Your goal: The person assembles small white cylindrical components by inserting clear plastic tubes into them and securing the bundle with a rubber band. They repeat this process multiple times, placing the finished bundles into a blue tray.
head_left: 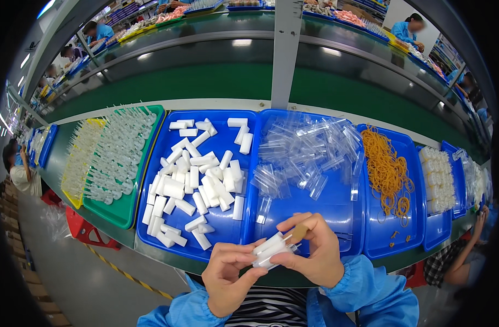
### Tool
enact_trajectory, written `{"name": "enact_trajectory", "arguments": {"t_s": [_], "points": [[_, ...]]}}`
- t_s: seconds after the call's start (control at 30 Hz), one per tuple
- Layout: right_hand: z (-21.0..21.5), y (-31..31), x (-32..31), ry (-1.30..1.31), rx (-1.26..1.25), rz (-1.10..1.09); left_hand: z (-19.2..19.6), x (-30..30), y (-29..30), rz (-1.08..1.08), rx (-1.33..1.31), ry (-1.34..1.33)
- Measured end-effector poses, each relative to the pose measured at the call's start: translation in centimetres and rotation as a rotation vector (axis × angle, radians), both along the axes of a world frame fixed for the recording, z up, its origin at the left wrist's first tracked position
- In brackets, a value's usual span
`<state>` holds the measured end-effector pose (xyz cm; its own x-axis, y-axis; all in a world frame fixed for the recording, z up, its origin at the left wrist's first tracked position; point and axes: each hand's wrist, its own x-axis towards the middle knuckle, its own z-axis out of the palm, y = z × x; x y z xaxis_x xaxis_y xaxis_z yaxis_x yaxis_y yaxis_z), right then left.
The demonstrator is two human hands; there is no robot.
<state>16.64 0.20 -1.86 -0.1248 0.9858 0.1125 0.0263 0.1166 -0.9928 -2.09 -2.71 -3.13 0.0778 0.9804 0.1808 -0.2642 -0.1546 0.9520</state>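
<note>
Between both hands, low in the middle, is a small bundle of white cylinders (270, 252) with clear plastic and a thin stick at its right end. My left hand (227, 275) is closed on the bundle's left side, thumb below and fingers above. My right hand (319, 248) grips its right end with thumb and fingers. A tan rounded piece (299, 233) shows at my right fingers; whether it is held or worn on a finger, I cannot tell. Just beyond my hands are a blue tray (206, 114) of loose white cylinders and another blue tray (336, 210) of clear plastic sleeves (309, 144).
Rubber bands (384, 169) fill a blue tray at the right, beside bagged white pieces (436, 177). Thin-stemmed clear parts (121, 152) lie in green and yellow trays at the left. A metal post (286, 54) rises behind the trays. Other people work at far benches and both sides.
</note>
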Motion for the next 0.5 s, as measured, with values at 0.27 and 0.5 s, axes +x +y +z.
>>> {"name": "enact_trajectory", "arguments": {"t_s": [0.27, 0.5], "points": [[2.3, 1.7, 2.0, -0.171, 0.126, 0.179, 2.2, -0.4, 1.8, -0.154, -0.034, 0.056], [2.7, 2.0, 4.3, -0.370, 0.254, 0.162, 1.6, -1.0, 1.9, -0.267, -0.112, 0.080]]}}
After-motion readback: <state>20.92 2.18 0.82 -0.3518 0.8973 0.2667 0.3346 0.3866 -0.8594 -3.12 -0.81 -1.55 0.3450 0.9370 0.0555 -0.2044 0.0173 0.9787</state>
